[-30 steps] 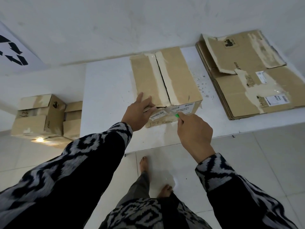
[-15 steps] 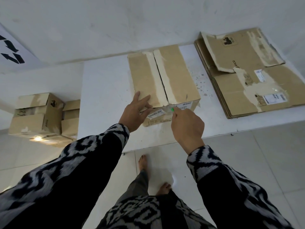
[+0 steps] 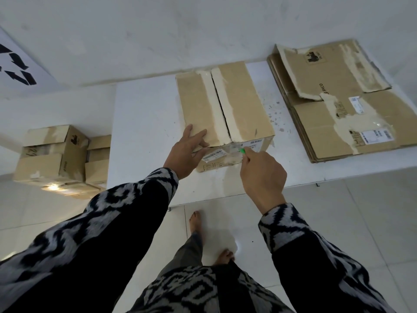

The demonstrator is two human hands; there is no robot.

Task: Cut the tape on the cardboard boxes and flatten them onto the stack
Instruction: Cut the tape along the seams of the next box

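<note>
A closed cardboard box (image 3: 243, 105) stands on the white table (image 3: 144, 123), its top seam slit open between pale tape strips. My left hand (image 3: 188, 152) grips its near left top corner, fingers flat on the top flap and thumb under the edge. My right hand (image 3: 261, 175) holds a small green cutter (image 3: 242, 151) whose tip touches the clear tape on the box's near face, next to a barcode label. A stack of flattened cardboard (image 3: 343, 105) lies on the table's right side.
Two or three taped cardboard boxes (image 3: 58, 154) sit on the tiled floor left of the table. A white wall runs behind the table. My bare feet (image 3: 209, 236) stand on the tiles just in front of the table edge.
My right hand with the green cutter shifted slightly left then back along the near face's tape. My left hand slid further onto the top flap. The camera tilted a little.
</note>
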